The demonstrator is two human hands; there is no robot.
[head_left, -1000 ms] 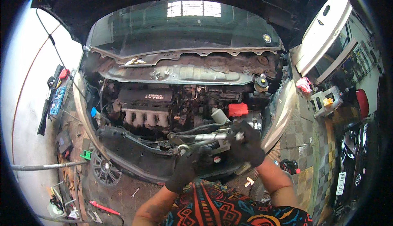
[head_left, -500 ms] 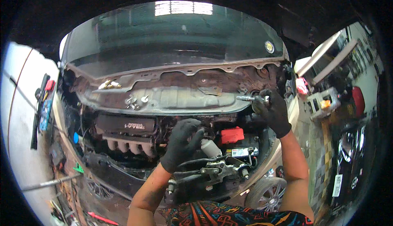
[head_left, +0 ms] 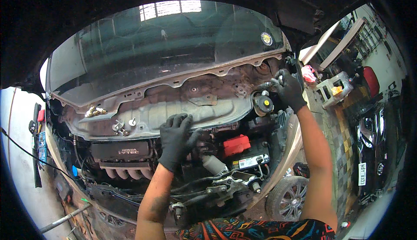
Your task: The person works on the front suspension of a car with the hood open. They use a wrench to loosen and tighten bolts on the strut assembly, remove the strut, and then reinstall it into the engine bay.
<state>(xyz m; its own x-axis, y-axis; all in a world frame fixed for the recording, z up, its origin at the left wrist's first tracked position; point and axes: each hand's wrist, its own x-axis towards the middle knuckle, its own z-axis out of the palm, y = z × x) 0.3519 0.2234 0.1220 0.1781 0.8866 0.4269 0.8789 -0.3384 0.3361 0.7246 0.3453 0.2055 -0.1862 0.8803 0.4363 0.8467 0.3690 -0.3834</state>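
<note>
Engine bay point(head_left: 130, 153): left hand point(head_left: 176, 140) spread flat, unchanged; right hand point(head_left: 289, 92) grip holding metal tool point(head_left: 271, 82), moved farther right.

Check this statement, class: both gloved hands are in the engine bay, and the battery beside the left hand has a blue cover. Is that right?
Not quite. In the head view the cover on the battery is red, not blue. Both the left hand and right hand are gloved.
</note>
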